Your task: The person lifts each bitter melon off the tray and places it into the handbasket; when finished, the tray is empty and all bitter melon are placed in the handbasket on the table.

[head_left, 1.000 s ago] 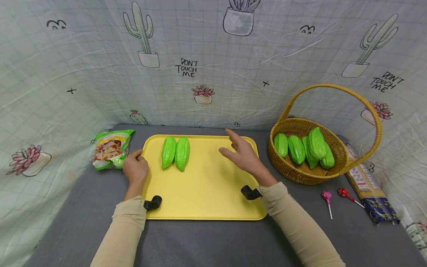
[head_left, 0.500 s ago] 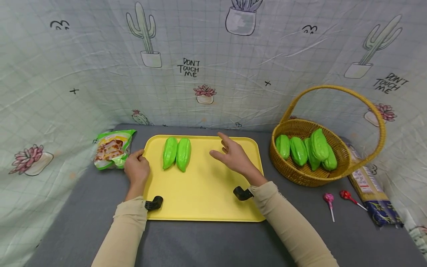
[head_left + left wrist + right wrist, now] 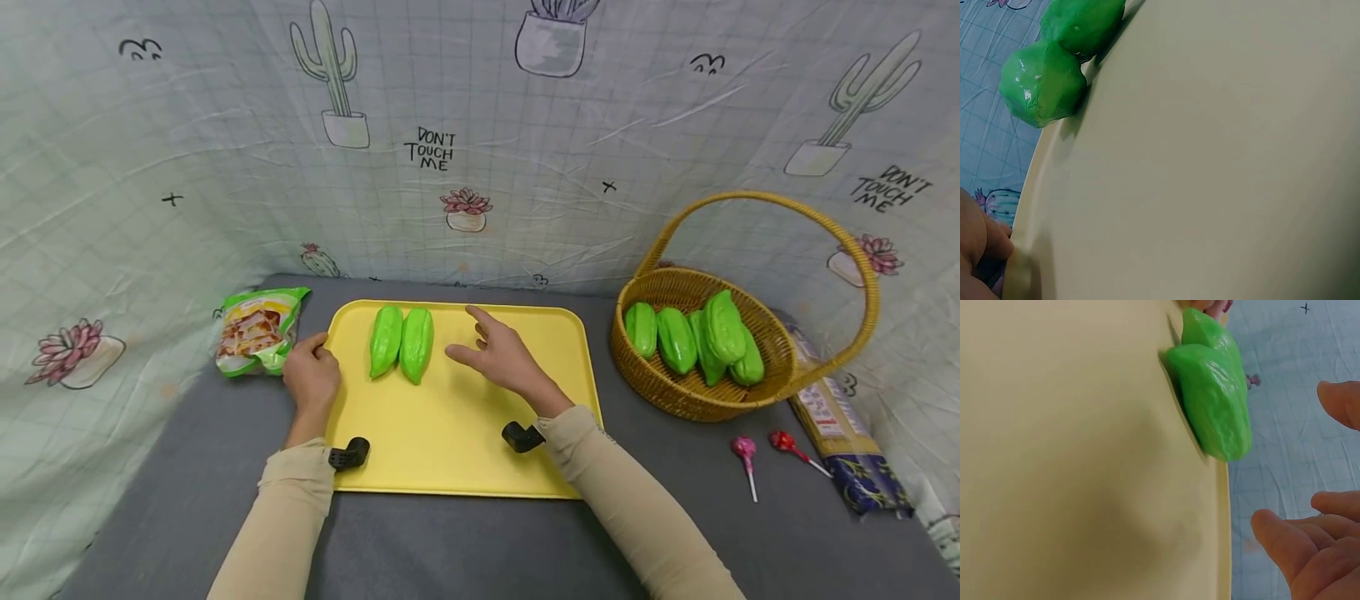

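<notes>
Two glossy green star fruits, the left one and the right one, lie side by side at the back left of the yellow tray. My left hand grips the tray's left rim with curled fingers; in the left wrist view a finger touches that rim. Above the tray, right of the star fruits, my right hand is held with fingers and thumb spread apart, holding nothing. In the right wrist view, the nearer star fruit is apart from the fingertips.
At the right stands a wicker basket with a tall handle and several green star fruits. Beside it lie a pink lollipop, a red lollipop and a long noodle-like packet. A green snack bag is left of the tray.
My right hand has moved left over the tray, closer to the two star fruits. The left hand stays at the tray's rim. The head view has shifted slightly.
</notes>
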Motion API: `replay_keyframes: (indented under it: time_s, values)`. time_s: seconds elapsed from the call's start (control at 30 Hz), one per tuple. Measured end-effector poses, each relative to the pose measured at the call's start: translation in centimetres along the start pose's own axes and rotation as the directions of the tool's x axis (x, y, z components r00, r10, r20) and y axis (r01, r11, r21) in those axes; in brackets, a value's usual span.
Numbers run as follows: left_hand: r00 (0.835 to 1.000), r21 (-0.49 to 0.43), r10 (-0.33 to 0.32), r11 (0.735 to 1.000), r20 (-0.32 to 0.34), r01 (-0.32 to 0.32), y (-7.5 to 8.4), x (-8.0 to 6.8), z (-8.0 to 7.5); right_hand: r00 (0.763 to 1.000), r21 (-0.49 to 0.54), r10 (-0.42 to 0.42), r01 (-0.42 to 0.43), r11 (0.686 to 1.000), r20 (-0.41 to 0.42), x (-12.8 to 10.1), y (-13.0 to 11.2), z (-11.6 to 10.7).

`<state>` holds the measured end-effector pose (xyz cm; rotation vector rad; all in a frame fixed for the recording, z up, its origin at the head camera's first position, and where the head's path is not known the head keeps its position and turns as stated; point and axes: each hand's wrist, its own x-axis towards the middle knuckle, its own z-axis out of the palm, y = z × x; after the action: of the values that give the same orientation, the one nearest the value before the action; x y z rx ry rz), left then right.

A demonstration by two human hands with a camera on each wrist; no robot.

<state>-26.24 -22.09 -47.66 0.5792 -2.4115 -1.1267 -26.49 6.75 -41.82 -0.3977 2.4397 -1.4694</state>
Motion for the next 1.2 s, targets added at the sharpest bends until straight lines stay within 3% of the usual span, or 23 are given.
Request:
replay_keyframes:
  time_s: [0.37,0.8,1.2]
  values:
    - [1.0,-0.005,-0.017,1.0,0.012,0.017,0.3,-0.1,-0.4,0.999,-0.031,-0.009,0.011,0.999,0.044,1.5,-0.7,2.2]
    - [1.0,0.004,0.0,1.0,0.01,0.0,0.2,-0.2,-0.3,0.996,-0.071,0.046,-0.041,0.997,0.081,2.6,-0.6,4.7]
    - [1.0,0.003,-0.004,1.0,0.024,0.004,0.1,-0.2,-0.4,0.997,-0.098,0.005,0.003,0.995,0.082,3.1,-0.3,6.2]
